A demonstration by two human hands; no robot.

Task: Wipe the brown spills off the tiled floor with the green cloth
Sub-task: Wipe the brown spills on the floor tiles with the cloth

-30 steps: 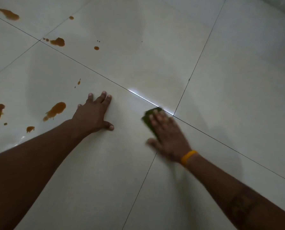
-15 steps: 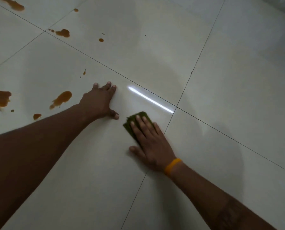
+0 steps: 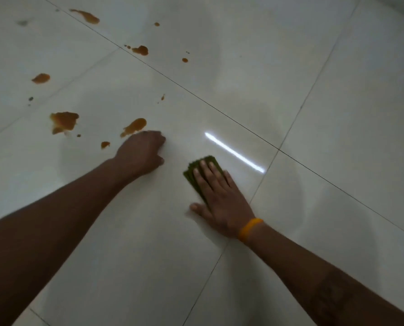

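My right hand (image 3: 217, 198), with an orange band at the wrist, lies flat on the folded green cloth (image 3: 197, 171) and presses it against the pale tiled floor (image 3: 314, 90). The cloth's far and left edges stick out past the fingers. My left hand (image 3: 142, 154) rests on the floor to the left of the cloth, fingers curled under, just short of an elongated brown spill (image 3: 133, 127). A larger brown patch (image 3: 63, 121) lies further left. Several smaller brown spots and blobs, such as one (image 3: 140, 50) on the grout line, spread toward the upper left.
Dark grout lines cross the glossy tiles and meet at a corner (image 3: 278, 149) right of the cloth. A bright streak of reflected light (image 3: 234, 152) lies just beyond the cloth. More small spills (image 3: 40, 78) sit at the far left.
My right hand has slid the cloth leftward, from the grout line onto the tile near my left hand. My left hand's fingers have curled in. The view has shifted, showing more spills at the left.
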